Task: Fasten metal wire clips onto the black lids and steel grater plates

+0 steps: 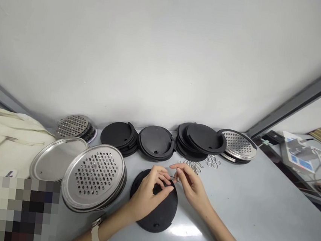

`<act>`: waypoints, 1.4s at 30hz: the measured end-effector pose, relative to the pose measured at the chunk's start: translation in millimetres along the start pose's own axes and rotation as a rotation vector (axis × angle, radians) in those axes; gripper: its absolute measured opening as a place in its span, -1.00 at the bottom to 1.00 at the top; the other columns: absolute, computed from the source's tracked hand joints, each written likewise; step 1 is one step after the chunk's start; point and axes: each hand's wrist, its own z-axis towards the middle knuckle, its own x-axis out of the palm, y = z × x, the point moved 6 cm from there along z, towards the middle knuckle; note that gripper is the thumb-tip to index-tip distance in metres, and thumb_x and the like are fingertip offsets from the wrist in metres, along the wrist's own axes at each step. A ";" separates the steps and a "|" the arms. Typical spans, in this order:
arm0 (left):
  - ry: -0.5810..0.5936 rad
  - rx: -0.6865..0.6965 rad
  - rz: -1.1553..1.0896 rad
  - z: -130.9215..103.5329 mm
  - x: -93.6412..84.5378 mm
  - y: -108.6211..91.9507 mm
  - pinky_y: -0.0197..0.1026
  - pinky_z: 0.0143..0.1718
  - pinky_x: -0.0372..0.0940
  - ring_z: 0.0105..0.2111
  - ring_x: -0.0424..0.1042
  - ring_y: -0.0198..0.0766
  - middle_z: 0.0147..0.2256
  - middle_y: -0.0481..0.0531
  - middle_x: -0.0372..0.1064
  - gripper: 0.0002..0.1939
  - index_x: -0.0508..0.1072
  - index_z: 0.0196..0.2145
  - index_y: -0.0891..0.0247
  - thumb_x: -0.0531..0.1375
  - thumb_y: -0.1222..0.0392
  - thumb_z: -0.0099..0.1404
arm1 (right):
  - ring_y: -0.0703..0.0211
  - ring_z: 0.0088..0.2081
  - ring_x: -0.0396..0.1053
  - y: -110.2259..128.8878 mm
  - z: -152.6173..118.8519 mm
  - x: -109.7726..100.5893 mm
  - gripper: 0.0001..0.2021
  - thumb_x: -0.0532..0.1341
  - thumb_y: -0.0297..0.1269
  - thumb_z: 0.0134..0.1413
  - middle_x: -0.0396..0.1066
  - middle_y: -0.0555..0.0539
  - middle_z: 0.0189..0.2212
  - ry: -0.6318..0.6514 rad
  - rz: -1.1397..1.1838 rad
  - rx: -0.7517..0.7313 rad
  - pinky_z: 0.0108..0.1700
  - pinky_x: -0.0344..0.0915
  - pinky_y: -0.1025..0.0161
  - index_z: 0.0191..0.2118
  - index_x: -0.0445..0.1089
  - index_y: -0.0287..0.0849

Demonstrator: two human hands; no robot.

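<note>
Between the thumb and forefinger of my right hand point(190, 184) is a small thin metal wire piece point(175, 178), which seems to have a loop at one end. My left hand point(152, 191) hovers over a round black disc point(163, 213), thumb and fingers apart, its fingertips close to the wire's other end. Whether they touch the wire I cannot tell. The disc lies flat on the table with a small hole near its front edge, partly hidden by my left hand. Beyond my hands lie loose wire pieces with loops point(193, 166) and several metal rings point(213, 162).
Stacked perforated metal discs point(95, 173) and a plain metal disc point(60, 158) stand at left. Black disc stacks point(155, 141) line the wall, with another perforated disc point(239, 145) at right. A power strip point(299, 153) with cables is beyond the table's right side.
</note>
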 end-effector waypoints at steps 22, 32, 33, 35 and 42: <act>-0.019 0.445 0.806 -3.7 -3.3 -15.1 -0.13 -0.18 0.25 -0.24 0.34 -0.20 -0.23 0.08 0.38 -0.78 0.30 -0.05 0.29 -0.06 0.36 0.42 | 0.10 -0.18 0.25 16.5 -4.3 19.3 -0.85 0.00 -0.33 0.29 0.20 -0.09 -0.26 0.160 -0.227 -0.060 -0.07 0.26 0.12 -0.27 0.28 -0.11; -0.017 0.462 0.877 -5.7 -1.0 -12.2 -0.12 -0.15 0.26 -0.21 0.35 -0.18 -0.22 0.10 0.39 -0.77 0.31 -0.04 0.30 -0.06 0.32 0.43 | 0.09 -0.17 0.25 15.7 -4.9 8.0 -0.85 0.00 -0.47 0.21 0.25 -0.08 -0.26 0.217 -0.312 -0.089 -0.07 0.24 0.10 -0.28 0.26 -0.12; -0.014 0.468 0.880 -6.1 -0.6 -12.3 -0.11 -0.15 0.27 -0.21 0.35 -0.18 -0.22 0.10 0.39 -0.77 0.31 -0.04 0.30 -0.06 0.32 0.43 | 0.08 -0.17 0.25 16.8 -5.5 8.5 -0.86 0.01 -0.46 0.20 0.26 -0.08 -0.26 0.227 -0.327 -0.098 -0.06 0.24 0.08 -0.27 0.26 -0.12; -0.012 0.477 0.886 -7.0 0.2 -12.9 -0.11 -0.14 0.29 -0.21 0.37 -0.19 -0.22 0.10 0.40 -0.75 0.30 -0.01 0.30 -0.08 0.33 0.43 | 0.07 -0.18 0.24 19.5 -6.8 10.8 -0.90 0.04 -0.43 0.19 0.26 -0.08 -0.26 0.252 -0.357 -0.119 -0.04 0.22 0.05 -0.27 0.26 -0.11; -0.012 0.526 0.905 -9.3 2.9 -15.5 -0.10 -0.10 0.33 -0.13 0.39 -0.17 -0.16 0.14 0.40 -0.65 0.15 0.14 0.33 -0.10 0.36 0.43 | 0.07 -0.20 0.24 15.5 -6.1 11.6 -0.85 0.01 -0.28 0.30 0.26 -0.06 -0.30 0.215 -0.394 -0.083 -0.01 0.18 0.02 -0.27 0.28 -0.08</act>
